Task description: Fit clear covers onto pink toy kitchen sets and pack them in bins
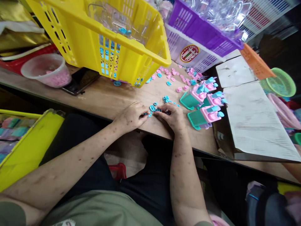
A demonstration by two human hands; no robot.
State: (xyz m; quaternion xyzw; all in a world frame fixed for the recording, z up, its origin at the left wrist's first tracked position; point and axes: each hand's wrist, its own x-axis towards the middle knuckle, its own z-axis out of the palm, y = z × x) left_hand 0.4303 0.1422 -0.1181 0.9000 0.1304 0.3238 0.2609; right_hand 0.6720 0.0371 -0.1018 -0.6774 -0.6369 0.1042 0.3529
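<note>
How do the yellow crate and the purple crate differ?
Position: the yellow crate stands nearer the person; the purple crate is farther back, above a white crate.
Contents: the yellow crate shows blue parts among its clear pieces, while clear pieces heap above the purple crate's rim.
Shared: both have slotted walls and hold clear plastic pieces.
</note>
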